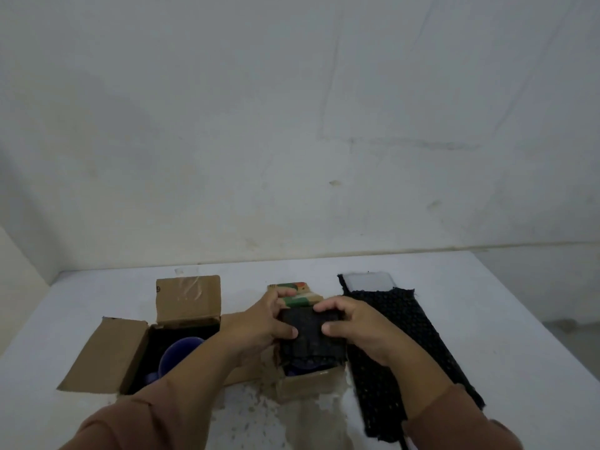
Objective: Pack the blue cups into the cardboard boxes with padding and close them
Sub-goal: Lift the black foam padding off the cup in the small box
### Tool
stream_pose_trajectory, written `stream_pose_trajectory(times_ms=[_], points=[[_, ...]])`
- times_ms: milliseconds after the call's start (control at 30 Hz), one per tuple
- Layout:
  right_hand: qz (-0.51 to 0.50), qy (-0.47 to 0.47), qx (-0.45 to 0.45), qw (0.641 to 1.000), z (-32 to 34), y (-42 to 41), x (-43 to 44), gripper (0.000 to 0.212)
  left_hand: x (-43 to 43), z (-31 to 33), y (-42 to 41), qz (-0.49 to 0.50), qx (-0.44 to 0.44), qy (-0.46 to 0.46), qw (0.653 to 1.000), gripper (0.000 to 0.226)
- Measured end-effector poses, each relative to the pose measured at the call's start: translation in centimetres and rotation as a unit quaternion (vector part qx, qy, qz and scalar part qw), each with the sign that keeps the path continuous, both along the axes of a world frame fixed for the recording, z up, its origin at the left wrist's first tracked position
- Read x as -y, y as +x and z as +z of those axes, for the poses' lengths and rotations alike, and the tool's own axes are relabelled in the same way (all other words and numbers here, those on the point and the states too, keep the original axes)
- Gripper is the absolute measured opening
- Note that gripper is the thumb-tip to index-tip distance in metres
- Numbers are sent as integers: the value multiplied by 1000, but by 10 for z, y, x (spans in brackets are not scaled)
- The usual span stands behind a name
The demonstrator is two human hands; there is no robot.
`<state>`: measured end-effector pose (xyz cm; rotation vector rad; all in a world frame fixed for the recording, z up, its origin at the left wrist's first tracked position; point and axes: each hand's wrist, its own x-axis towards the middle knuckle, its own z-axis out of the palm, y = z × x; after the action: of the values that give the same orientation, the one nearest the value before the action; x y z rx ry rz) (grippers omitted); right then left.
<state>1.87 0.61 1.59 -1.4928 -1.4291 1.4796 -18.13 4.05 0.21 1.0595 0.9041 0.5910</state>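
The padding I grip is bumpy, matt black; the box left of it is matt brown cardboard, its blue cup smooth.

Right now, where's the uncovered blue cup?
Head view, left side of the table: the blue cup sits inside the open cardboard box, left of the smaller box.

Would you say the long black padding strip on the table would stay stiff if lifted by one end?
Probably floppy: the padding strip lies flat with frayed, wavy edges. Likely light, being open-textured. It should fold easily, as the similar piece being packed seems folded.
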Motion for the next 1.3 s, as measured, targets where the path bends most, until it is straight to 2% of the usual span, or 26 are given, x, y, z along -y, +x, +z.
stream_pose_trajectory(times_ms=[67, 133, 233, 300, 433, 500, 633, 700, 833, 1000, 1133, 1300], points=[[50, 33, 88, 994, -2, 5, -6, 48, 4, -2, 8, 37, -20, 30, 999, 53], [49, 90, 185, 977, 0, 6, -9, 50, 9, -9, 11, 44, -112, 116, 986, 41], [133, 163, 346, 914, -10, 9, -14, 37, 17, -20, 14, 14, -277, 256, 926, 34], [197, 177, 408, 874, -22, 10, -15, 39, 22, -28, 16, -12, -335, 318, 887, 35], [267, 183, 404, 855, -31, 14, -11, 41, 28, -38, 13, -108, -392, 436, 803, 31], [314, 157, 403, 845, -28, 12, -10, 40, 29, -39, 11, -180, -421, 450, 766, 35], [394, 107, 404, 818, -17, 11, -13, 38, 29, -34, 12, -245, -445, 447, 736, 35], [421, 104, 429, 792, -15, 10, -14, 41, 30, -26, 13, -271, -441, 431, 739, 32], [455, 126, 482, 738, -18, 5, -20, 38, 31, -23, 16, -291, -467, 444, 707, 29], [436, 158, 526, 713, -24, -2, -23, 32, 32, -34, 19, -249, -514, 532, 625, 31], [431, 142, 535, 713, -19, -3, -27, 25, 29, -38, 17, -223, -511, 545, 626, 30], [446, 139, 591, 657, -23, -13, -22, 25, 26, -41, 19, -240, -525, 523, 627, 26]])
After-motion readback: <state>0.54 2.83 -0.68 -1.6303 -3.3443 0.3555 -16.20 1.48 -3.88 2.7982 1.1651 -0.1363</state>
